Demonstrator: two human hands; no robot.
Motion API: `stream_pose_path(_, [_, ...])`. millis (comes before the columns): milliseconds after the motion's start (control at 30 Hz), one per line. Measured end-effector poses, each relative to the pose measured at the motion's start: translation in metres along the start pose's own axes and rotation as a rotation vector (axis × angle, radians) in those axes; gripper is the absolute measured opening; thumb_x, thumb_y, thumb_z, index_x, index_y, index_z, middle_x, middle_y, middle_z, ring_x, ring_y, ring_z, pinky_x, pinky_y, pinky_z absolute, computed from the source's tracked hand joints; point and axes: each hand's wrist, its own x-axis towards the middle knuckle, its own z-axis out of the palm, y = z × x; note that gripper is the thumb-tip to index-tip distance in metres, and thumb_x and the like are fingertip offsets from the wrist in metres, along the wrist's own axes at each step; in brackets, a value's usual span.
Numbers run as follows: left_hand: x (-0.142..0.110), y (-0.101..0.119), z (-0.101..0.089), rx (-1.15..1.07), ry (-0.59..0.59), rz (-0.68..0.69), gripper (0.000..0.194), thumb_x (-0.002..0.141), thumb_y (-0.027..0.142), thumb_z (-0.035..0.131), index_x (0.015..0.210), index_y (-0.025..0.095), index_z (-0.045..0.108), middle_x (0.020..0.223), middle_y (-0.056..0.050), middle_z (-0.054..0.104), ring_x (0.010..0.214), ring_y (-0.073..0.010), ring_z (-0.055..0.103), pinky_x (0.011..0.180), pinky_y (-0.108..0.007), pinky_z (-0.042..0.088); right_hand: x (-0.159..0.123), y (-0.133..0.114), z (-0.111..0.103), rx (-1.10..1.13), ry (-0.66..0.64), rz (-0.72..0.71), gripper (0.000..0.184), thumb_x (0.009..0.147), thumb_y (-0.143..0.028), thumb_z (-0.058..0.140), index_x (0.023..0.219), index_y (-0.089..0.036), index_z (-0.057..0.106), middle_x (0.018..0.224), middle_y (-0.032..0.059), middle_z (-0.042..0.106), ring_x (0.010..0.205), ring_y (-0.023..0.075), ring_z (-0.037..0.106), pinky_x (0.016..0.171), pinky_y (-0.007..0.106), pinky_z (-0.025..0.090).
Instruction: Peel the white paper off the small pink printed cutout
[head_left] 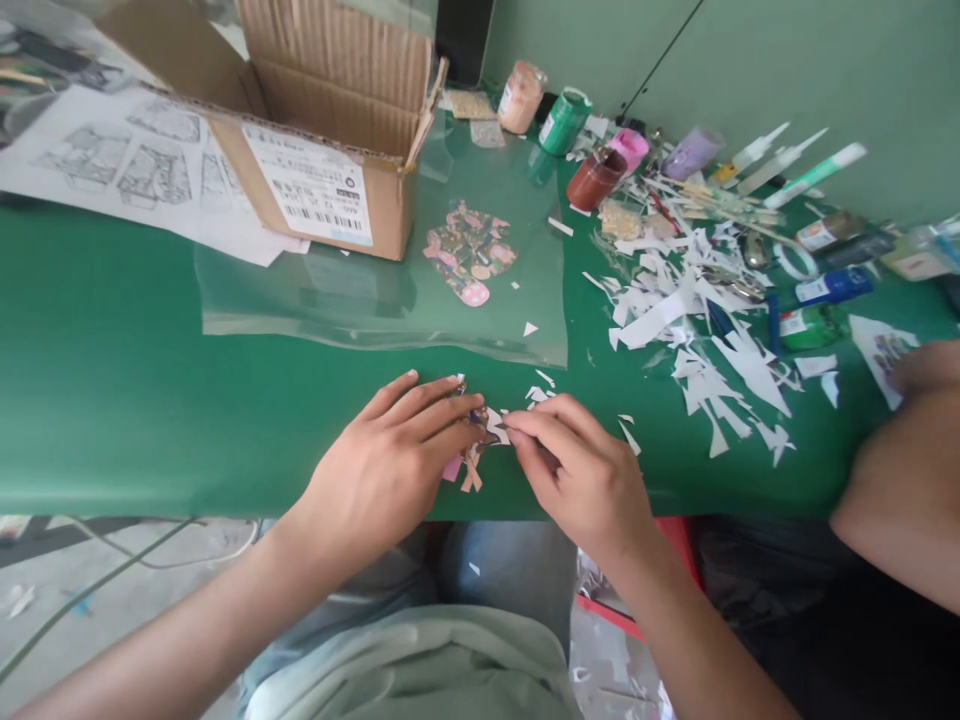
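Observation:
My left hand [401, 450] lies flat with its fingers stretched out, pressing on a small printed paper cutout [471, 468] near the table's front edge. Pink, tan and dark patterned bits of that cutout show past the fingers; the rest is hidden beneath them. Just right of it, my right hand [581, 465] is closed in a pinch at the edge of a white paper piece [496, 425]. A small dark tip shows at its fingertips, too small to name. Small white paper scraps [538, 393] lie beyond the right hand.
A clear plastic sheet [315, 310] carries patterned pink cutouts [471, 250]. An open cardboard box [390, 205] stands back left, over printed sheets [150, 165]. At right are white offcuts [667, 310], paint jars [566, 120] and bottles [832, 287]. Another person's arm [907, 480] rests at far right.

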Motion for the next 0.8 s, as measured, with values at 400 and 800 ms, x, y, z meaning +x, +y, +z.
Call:
stream_pose_path(400, [0.003,0.013,-0.001,0.142,0.097,-0.052,0.027,0.090,0.019,0.056,0.110,0.028,0.071,0.113,-0.002,0.072,0.092,-0.0229,0.063,0.074,-0.039,0.048,0.002,-0.012,0.000,-0.040,0.001,0.137,0.020,0.095,-0.018,0.050,0.094,-0.020,0.070,0.085,0.0019,0.067,0.063,0.0082,0.061,0.053,0.019,0.040])
stream_pose_path(800, [-0.004,0.042,0.020,0.194,0.174,-0.176,0.031,0.086,0.018,0.060,0.115,0.021,0.070,0.110,-0.004,0.073,0.088,-0.0224,0.055,0.070,-0.038,0.038,0.008,-0.011,0.005,-0.033,0.024,0.133,0.022,0.095,-0.018,0.050,0.098,-0.020,0.071,0.087,0.0035,0.067,0.069,0.0102,0.062,0.057,0.021,0.042])
